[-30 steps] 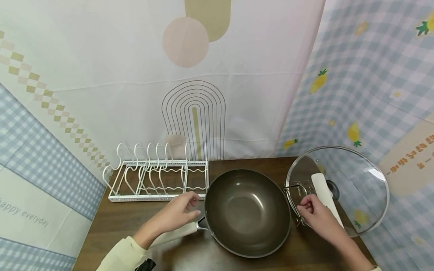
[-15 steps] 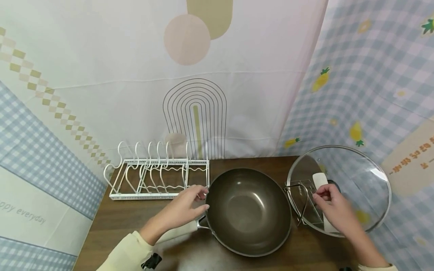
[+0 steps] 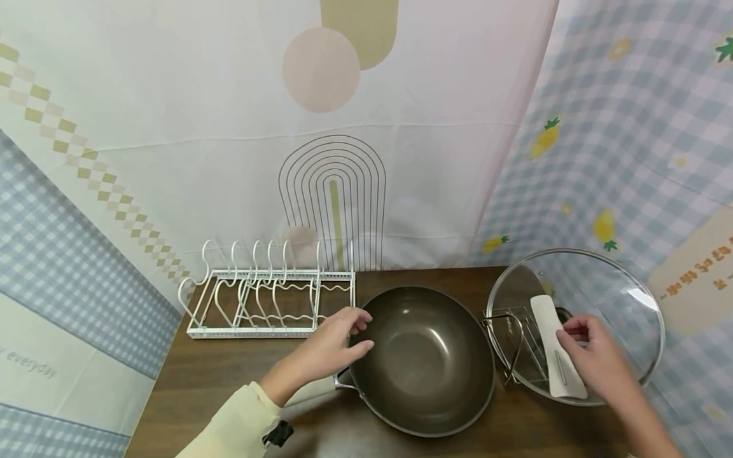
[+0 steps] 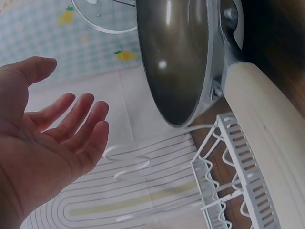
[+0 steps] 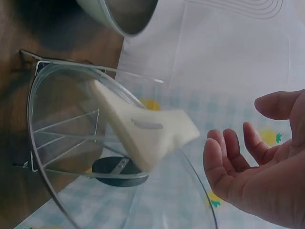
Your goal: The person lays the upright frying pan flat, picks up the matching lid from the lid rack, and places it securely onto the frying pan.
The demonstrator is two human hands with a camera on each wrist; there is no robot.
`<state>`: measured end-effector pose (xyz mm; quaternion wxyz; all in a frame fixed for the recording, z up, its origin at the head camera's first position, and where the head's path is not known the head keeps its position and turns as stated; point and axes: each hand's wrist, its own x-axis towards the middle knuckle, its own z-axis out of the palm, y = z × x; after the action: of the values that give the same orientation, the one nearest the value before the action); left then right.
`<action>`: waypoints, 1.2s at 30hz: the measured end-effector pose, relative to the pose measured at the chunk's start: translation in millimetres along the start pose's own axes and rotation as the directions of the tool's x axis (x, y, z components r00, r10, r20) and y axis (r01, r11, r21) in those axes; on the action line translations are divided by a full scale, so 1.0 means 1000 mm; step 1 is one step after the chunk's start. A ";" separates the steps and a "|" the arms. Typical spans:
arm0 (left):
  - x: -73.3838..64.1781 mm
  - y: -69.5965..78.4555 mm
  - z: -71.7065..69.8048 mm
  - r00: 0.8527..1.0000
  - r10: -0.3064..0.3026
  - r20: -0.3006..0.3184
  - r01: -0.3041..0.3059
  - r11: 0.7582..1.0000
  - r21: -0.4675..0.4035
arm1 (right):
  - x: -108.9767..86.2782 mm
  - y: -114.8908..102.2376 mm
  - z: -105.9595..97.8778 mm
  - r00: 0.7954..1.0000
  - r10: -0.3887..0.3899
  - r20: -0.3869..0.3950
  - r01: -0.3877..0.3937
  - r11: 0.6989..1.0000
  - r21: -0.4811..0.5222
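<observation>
Head view, left grip: the left hand (image 3: 323,343) hangs over the near edge of the wok, thumb and fingers apart, holding nothing.
Right grip: the right hand (image 3: 595,350) is beside the lid handle (image 3: 550,337), fingers loosely bent and apart; the right wrist view shows a gap to it.
Wok: upright on the worktop (image 3: 229,375), between the grips; its cream handle (image 3: 312,390) runs below the left grip.
Glass lid (image 3: 609,292): leaning in a wire stand (image 3: 520,340), just beside the right grip.
Progress: the lid is already in its stand, the wok out on the worktop; handling looks to be at a reaching stage, with a firm hold on either not yet taken.
In the way: the stand's loop and the lid's rim lie between right grip and wok.
White pan rack (image 3: 246,333): beyond the left grip, close beside the wok.
Backdrop: a printed cloth (image 3: 446,165) beyond both grips, blue gingham cloth (image 3: 630,146) beyond the right one.
</observation>
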<state>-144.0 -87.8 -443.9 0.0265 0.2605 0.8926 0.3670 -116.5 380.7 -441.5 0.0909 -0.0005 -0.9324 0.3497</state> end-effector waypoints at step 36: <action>0.047 0.029 0.044 1.000 0.008 0.022 -0.006 0.997 -0.081 | 0.004 0.045 0.000 0.827 0.274 0.490 -0.353 0.933 0.075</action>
<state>-161.7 -19.8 -450.0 0.0458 0.2665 0.8757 0.4001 -123.5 414.6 -469.9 -0.1979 -0.0612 -0.8817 0.4239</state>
